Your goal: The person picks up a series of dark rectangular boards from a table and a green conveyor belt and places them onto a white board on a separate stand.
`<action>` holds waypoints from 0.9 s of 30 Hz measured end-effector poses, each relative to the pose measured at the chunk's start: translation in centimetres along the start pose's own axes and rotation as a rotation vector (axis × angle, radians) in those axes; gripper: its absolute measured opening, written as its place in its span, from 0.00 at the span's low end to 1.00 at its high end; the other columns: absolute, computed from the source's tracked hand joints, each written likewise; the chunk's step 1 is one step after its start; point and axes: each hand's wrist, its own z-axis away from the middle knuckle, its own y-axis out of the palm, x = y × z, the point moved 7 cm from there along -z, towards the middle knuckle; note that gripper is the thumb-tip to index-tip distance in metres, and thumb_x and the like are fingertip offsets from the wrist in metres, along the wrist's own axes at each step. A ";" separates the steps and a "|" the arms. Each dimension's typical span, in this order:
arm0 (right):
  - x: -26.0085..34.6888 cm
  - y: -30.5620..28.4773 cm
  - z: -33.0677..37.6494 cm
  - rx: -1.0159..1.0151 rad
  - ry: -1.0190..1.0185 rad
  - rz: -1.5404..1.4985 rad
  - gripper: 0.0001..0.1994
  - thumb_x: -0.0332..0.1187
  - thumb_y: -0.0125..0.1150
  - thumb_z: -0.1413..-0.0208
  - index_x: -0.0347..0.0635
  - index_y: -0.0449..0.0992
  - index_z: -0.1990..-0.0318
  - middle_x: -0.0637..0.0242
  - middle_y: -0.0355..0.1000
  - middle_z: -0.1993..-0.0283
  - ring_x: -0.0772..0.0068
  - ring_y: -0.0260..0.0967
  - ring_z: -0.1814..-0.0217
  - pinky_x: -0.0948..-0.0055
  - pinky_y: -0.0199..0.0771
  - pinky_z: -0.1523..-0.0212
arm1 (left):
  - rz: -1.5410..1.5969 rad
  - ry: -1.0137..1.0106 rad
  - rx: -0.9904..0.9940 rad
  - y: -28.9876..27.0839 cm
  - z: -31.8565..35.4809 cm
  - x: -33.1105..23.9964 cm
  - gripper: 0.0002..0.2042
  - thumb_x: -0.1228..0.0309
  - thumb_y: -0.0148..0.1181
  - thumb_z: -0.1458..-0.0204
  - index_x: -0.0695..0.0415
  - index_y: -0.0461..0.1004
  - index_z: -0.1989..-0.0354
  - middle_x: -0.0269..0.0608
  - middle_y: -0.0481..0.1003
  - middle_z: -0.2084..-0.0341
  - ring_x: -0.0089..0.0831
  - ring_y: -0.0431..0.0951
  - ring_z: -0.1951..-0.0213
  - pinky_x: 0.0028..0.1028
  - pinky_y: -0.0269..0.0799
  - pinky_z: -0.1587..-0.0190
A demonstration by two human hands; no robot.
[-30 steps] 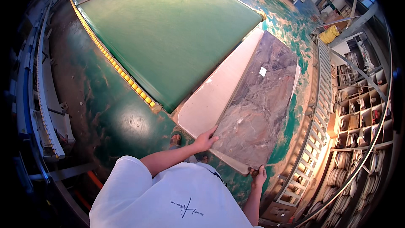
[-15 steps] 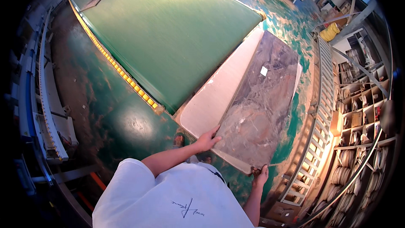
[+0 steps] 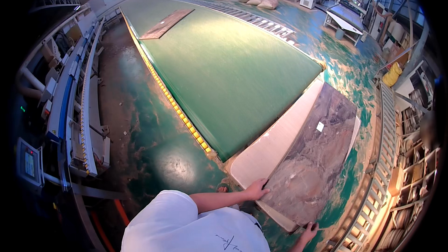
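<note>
- The left hand lies flat, fingers spread, on the near left corner of the brown marble-patterned panel; it presses rather than grips.
- The right hand is at the panel's near right corner, fingers curled under the edge, gripping it.
- The panel sits at about 4 o'clock from the middle of the view, lying skewed on a pale cream board beneath it; the cream board shows as a strip along the panel's left side.
- Its far end points to 1 o'clock, toward the roller conveyor along the right.
- At 11 o'clock the big green surface ends just beside the stack, its yellow-studded edge running off to 12.
- Open green floor lies at 9 o'clock.
- The panel is glossy, veined brown and grey, with a small white label.
</note>
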 end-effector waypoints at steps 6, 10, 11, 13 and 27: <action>2.7 3.4 -6.7 0.212 -0.030 0.272 0.24 0.38 0.61 0.39 0.24 0.72 0.44 0.50 0.76 0.49 0.65 0.71 0.48 0.66 0.69 0.45 | -0.035 -0.163 0.032 -0.5 -1.0 -0.8 0.23 0.57 0.59 0.45 0.62 0.72 0.48 0.58 0.75 0.53 0.54 0.75 0.50 0.44 0.69 0.46; 3.3 4.1 -8.0 0.190 0.130 0.142 0.25 0.42 0.61 0.38 0.24 0.75 0.47 0.52 0.77 0.53 0.66 0.71 0.52 0.67 0.70 0.47 | -0.028 -0.191 0.040 -0.9 -1.2 -0.8 0.22 0.57 0.60 0.45 0.59 0.75 0.48 0.57 0.78 0.58 0.54 0.77 0.53 0.44 0.71 0.49; 3.1 3.9 -7.7 0.167 0.125 0.128 0.24 0.42 0.61 0.38 0.23 0.75 0.48 0.53 0.78 0.54 0.67 0.71 0.54 0.67 0.71 0.49 | -0.029 -0.190 0.028 -0.9 -0.9 -1.0 0.22 0.56 0.60 0.45 0.59 0.75 0.48 0.57 0.78 0.58 0.54 0.78 0.53 0.44 0.71 0.49; 2.9 3.5 -7.5 0.135 0.106 0.124 0.24 0.43 0.61 0.38 0.23 0.76 0.50 0.53 0.78 0.55 0.67 0.71 0.55 0.67 0.72 0.51 | 0.015 -0.208 0.071 -1.0 -1.3 -1.0 0.22 0.56 0.60 0.46 0.58 0.76 0.48 0.57 0.78 0.57 0.53 0.78 0.53 0.43 0.72 0.50; 3.8 4.4 -7.0 0.221 0.095 0.088 0.24 0.44 0.60 0.37 0.24 0.76 0.49 0.51 0.78 0.54 0.66 0.72 0.56 0.67 0.72 0.51 | -0.043 -0.382 0.028 0.7 -1.4 -0.1 0.17 0.61 0.60 0.46 0.61 0.75 0.54 0.60 0.78 0.59 0.55 0.78 0.54 0.46 0.72 0.51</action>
